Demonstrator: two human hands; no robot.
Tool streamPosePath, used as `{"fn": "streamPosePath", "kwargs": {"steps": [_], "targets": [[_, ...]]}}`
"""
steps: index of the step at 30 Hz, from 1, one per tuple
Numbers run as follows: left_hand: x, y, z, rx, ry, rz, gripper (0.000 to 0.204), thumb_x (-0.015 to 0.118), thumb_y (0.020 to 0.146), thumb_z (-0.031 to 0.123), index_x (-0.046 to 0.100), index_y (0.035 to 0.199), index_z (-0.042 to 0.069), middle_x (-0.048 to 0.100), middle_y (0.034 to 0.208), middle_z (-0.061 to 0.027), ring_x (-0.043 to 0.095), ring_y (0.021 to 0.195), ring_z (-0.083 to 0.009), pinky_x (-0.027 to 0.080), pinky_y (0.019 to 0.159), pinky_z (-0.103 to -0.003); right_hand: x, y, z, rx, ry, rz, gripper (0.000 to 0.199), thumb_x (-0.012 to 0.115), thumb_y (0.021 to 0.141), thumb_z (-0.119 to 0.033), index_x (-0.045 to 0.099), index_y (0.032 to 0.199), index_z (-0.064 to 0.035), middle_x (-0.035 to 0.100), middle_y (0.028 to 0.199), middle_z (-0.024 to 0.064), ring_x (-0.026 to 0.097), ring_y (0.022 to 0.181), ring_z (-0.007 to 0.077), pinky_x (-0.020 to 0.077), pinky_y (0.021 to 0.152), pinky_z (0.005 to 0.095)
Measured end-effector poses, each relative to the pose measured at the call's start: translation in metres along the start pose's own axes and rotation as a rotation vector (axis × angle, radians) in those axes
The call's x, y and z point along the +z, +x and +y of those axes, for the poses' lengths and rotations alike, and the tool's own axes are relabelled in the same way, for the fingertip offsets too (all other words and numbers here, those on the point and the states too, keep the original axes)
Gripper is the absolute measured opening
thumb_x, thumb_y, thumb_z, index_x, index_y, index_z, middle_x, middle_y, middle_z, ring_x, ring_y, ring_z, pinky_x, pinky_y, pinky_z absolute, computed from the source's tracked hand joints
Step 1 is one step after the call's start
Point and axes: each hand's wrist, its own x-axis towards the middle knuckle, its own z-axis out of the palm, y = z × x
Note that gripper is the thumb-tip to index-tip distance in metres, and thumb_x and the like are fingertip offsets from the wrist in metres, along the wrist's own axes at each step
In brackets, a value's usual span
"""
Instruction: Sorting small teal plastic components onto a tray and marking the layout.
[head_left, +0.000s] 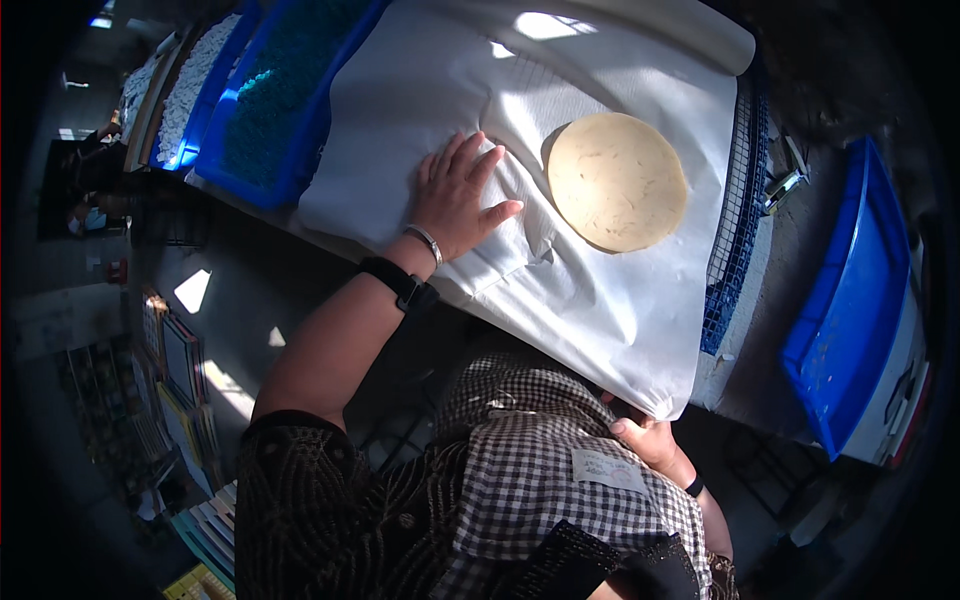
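A large white sheet (400, 120), which looks like paper, covers the table in wrinkles and folds. My left hand (455, 195) lies flat on it with the fingers spread, holding nothing. To the right of that hand rests a round, pale beige disc (617, 182) with small darker marks; whether it is flat or slightly hollow I cannot tell. At the table's near edge, my right hand (650, 440) pinches the sheet's hanging corner, its thumb in sight and the other fingers mostly hidden.
A roll of the white material (715, 35) lies at the far right. Blue plastic mesh (735, 210) shows beside the sheet, with a blue tray (840, 310) farther right. At the far left stand a blue bin (270, 110) of teal bits and another blue bin (195, 95) of white pieces.
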Motion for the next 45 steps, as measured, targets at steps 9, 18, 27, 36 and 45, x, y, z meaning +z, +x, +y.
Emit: {"fn": "streamPosePath", "kwargs": {"steps": [9, 18, 27, 36, 45], "targets": [[-0.002, -0.003, 0.003, -0.007, -0.012, 0.028, 0.068, 0.043, 0.083, 0.059, 0.034, 0.134, 0.016, 0.027, 0.140, -0.0108, 0.020, 0.132, -0.0270, 0.019, 0.104, -0.048, 0.033, 0.036, -0.005, 0.047, -0.131, 0.098, 0.040, 0.062, 0.083, -0.030, 0.056, 0.114, -0.0047, 0.060, 0.109, 0.0129, 0.056, 0.100, 0.0267, 0.0436, 0.085, 0.0347], [-0.002, -0.002, 0.002, -0.016, -0.021, 0.031, 0.068, 0.043, 0.083, 0.060, 0.034, 0.133, 0.015, 0.026, 0.140, -0.0111, 0.021, 0.132, -0.0277, 0.019, 0.104, -0.048, 0.045, 0.045, -0.018, 0.028, -0.344, 0.102, 0.040, 0.063, 0.083, -0.033, 0.059, 0.111, -0.0039, 0.062, 0.105, 0.0134, 0.057, 0.100, 0.0279, 0.0436, 0.087, 0.0357], [-0.001, -0.003, 0.001, 0.002, -0.043, 0.064, 0.068, 0.042, 0.082, 0.061, 0.036, 0.132, 0.016, 0.029, 0.138, -0.0112, 0.023, 0.130, -0.0286, 0.020, 0.102, -0.048, 0.037, 0.041, -0.006, 0.101, -0.457, -0.060, 0.043, 0.053, 0.088, -0.039, 0.054, 0.119, -0.0093, 0.053, 0.121, 0.0145, 0.050, 0.111, 0.0297, 0.0386, 0.093, 0.0355], [0.004, -0.002, -0.002, 0.029, -0.042, 0.100, 0.067, 0.041, 0.083, 0.062, 0.037, 0.131, 0.016, 0.031, 0.137, -0.0114, 0.025, 0.129, -0.0289, 0.022, 0.101, -0.048, 0.038, 0.032, 0.008, 0.054, -0.498, 0.095, 0.033, 0.055, 0.088, -0.035, 0.061, 0.108, -0.0090, 0.061, 0.106, 0.0129, 0.057, 0.099, 0.0285, 0.0418, 0.087, 0.0341], [0.003, 0.000, 0.000, 0.041, -0.043, 0.072, 0.070, 0.043, 0.081, 0.063, 0.036, 0.132, 0.016, 0.031, 0.137, -0.0106, 0.024, 0.129, -0.0281, 0.022, 0.100, -0.048, 0.030, 0.038, 0.026, 0.151, -0.206, 0.008, 0.027, 0.054, 0.090, -0.026, 0.062, 0.083, -0.0022, 0.059, 0.075, 0.0061, 0.055, 0.073, 0.0171, 0.0439, 0.070, 0.0285]]}}
